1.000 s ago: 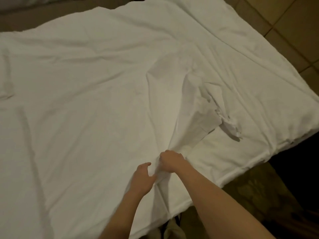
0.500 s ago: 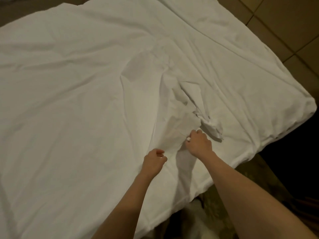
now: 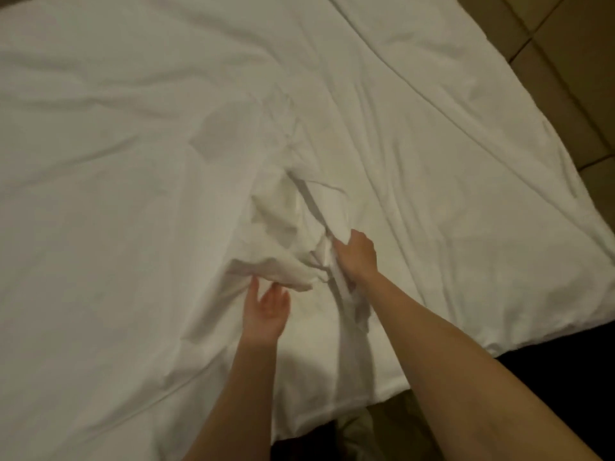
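Observation:
A large white duvet cover (image 3: 133, 194) lies spread over the bed, creased and bunched near the middle. My right hand (image 3: 357, 257) grips a raised fold of the white fabric (image 3: 327, 257), pulling it up into a taut ridge. My left hand (image 3: 266, 311) is palm up with its fingers spread, just under a loose flap of the cloth (image 3: 276, 267), touching or nearly touching it. Both forearms reach in from the bottom of the view.
The bed's near edge (image 3: 366, 404) runs diagonally from lower middle to the right. Beige floor tiles (image 3: 565, 44) show at the top right. A dark gap (image 3: 565, 367) and patterned carpet lie below the bed's edge.
My right hand moved farther up the bed along the fold and keeps its grip. My left hand let go of the cloth and opened palm up. The camera leaned closer.

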{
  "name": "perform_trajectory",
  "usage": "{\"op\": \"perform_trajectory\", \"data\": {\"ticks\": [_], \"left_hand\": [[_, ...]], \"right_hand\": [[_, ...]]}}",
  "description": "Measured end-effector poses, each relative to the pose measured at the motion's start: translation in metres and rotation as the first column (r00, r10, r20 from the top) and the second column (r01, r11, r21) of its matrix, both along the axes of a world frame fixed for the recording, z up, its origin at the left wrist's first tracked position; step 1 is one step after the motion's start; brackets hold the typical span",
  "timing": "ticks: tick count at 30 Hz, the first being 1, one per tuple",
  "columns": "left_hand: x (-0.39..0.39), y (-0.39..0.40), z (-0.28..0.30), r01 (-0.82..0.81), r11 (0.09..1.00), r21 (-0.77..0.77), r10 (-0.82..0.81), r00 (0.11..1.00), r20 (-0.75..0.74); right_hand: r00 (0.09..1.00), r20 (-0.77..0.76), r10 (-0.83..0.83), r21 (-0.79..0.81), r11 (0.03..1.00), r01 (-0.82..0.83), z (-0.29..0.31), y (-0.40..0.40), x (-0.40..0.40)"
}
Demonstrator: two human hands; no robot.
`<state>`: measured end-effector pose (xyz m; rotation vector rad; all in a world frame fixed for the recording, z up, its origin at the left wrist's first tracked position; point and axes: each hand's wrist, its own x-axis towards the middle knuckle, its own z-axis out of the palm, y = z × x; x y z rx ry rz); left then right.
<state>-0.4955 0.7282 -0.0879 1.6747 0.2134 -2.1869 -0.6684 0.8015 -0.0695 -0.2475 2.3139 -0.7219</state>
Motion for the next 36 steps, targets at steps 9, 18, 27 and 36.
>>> {"op": "perform_trajectory", "data": {"ticks": [9, 18, 27, 36], "left_hand": [[-0.001, 0.040, 0.006, 0.025, 0.982, -0.189, 0.043, 0.938, 0.343], [-0.025, 0.116, 0.017, 0.042, 0.998, 0.056, -0.056, 0.963, 0.263], [-0.127, 0.143, 0.007, -0.087, 0.993, -0.077, 0.105, 0.958, 0.266], [-0.136, 0.196, 0.008, -0.182, 0.962, -0.205, 0.250, 0.889, 0.384]], "right_hand": [[0.956, -0.247, -0.155, 0.014, 0.986, 0.164, 0.044, 0.039, -0.150], [0.963, -0.128, -0.238, 0.138, 0.957, 0.255, 0.043, 0.089, -0.168], [0.996, -0.014, -0.090, 0.159, 0.983, 0.091, 0.028, 0.098, -0.210], [0.999, 0.049, 0.000, 0.069, 0.998, -0.003, 0.029, 0.120, -0.244]]}}
